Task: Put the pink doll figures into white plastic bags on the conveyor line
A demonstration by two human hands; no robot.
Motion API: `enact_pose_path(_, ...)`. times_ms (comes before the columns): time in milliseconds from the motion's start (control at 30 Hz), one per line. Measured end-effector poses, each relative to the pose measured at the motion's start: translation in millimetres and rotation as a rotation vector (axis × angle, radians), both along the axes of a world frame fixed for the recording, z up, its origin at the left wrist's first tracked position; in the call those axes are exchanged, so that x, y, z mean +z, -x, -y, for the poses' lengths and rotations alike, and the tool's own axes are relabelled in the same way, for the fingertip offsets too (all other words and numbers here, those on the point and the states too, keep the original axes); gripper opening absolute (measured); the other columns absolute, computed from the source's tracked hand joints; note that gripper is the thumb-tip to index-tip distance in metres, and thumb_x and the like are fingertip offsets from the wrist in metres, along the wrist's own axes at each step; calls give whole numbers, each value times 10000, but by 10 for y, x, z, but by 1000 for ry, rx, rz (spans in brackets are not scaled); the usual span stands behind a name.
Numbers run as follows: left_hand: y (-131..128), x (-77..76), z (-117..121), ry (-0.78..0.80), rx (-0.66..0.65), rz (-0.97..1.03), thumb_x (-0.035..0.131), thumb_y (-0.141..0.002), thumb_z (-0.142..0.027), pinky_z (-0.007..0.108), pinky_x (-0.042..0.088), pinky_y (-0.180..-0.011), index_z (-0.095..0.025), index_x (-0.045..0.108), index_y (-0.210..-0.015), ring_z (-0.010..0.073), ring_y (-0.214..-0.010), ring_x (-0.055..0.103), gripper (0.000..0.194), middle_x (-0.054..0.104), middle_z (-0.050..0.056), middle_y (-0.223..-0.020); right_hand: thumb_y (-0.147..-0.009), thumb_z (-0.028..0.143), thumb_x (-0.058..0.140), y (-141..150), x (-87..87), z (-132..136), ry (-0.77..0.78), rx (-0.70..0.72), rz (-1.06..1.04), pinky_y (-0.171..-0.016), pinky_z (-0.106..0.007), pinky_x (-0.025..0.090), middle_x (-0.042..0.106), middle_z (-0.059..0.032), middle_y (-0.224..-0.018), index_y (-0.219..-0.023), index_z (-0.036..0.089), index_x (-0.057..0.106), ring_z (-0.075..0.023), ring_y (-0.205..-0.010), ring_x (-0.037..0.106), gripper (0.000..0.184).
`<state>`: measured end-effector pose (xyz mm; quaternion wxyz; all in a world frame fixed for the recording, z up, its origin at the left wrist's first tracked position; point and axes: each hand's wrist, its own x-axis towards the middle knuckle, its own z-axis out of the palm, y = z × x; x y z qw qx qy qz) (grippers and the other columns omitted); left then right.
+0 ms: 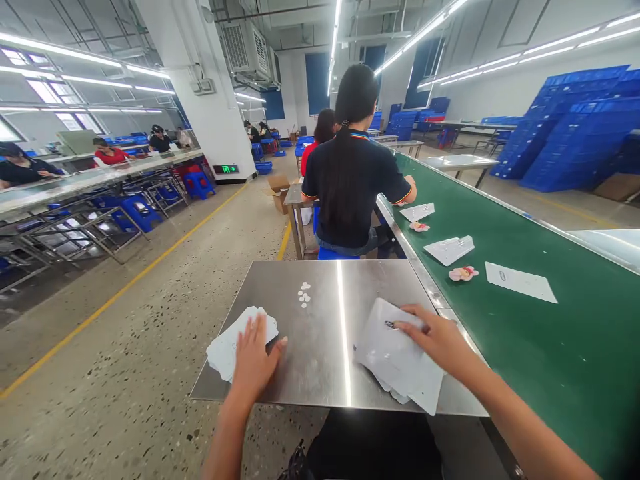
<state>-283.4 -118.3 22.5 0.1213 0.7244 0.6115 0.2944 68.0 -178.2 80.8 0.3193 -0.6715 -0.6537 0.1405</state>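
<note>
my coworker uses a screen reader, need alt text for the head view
A person's left hand rests on a stack of thin white cards and the right hand touches a second white stack, on a shiny silver metal table beside a long green conveyor belt.

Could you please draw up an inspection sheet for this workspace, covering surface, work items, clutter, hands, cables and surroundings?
Surface: metal table, with a green belt running along its right side.
Work items: left stack of white cards and right stack of white cards, both unevenly fanned; a single white card lies on the belt.
Clutter: small white pieces, loosely grouped toward the table's far edge.
Hands: left hand lies open on the left stack; right hand touches the right stack, grip unclear.
Cables: nothing seen on table or belt.
Surroundings: seated co-worker ahead, back turned; stacked blue crates at far right.
</note>
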Motion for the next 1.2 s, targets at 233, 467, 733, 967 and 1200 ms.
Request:
enact_pose_path(233, 428, -458, -245, -211, 63, -402, 310, -902, -255, 490, 171, -1084, -206, 435, -1313, 235, -1304, 336, 432, 446, 82, -1372, -832, 431, 469, -498, -450, -332, -77, -223, 228, -810, -417, 460, 578, -85, -1148, -1225, 209, 467, -271, -979, 570, 452)
enact_pose_path(467, 306, 81, 226, -225, -286, -189, 382, -866, -195, 440, 232, -1088, -276, 449, -1302, 222, -1250, 424, 448, 546, 18, -1289, -890, 335, 465, 735, -28, -213, -468, 377, 232, -945, -388, 382, 487, -97, -1253, -1229, 214, 468, -221, -1146, 442, 360)
enact_pose_path(733, 117, 83, 594, 527, -250, 553, 594, -727, -507, 374, 481, -876, -168, 632, -1091, 289, -998, 609, 499, 690, 88, -1042, -887, 378, 495, 1608, -54, -493, -257, 970, 237, -720, -230, 424, 611, -5, -823, -943, 242, 647, -131, -803, 538, 212)
enact_pose_path(967, 190, -404, 678, 530, 302, 1180, 701, -603, -552, 386, 486, -910, -169, 571, -1085, 302, -1093, 565, 630, 637, 118, -1152, -887, 517, 402, 1597, -517, -1288, -169, 411, 443, -1043, -558, 153, 318, -124, -1416, -1251, 122, 498, -324, -1300, 212, 545)
enact_pose_path(1200, 259, -257, 713, 482, 480, 1230, 550, -758, -540, 396, 542, -848, -245, 384, -1292, 299, -1174, 500, 632, 513, 97, -1316, -853, 576, 417, 1486, -764, -444, -233, 561, 444, -1086, -544, 114, 305, -89, -1431, -1272, 112, 479, -315, -1335, 142, 629)
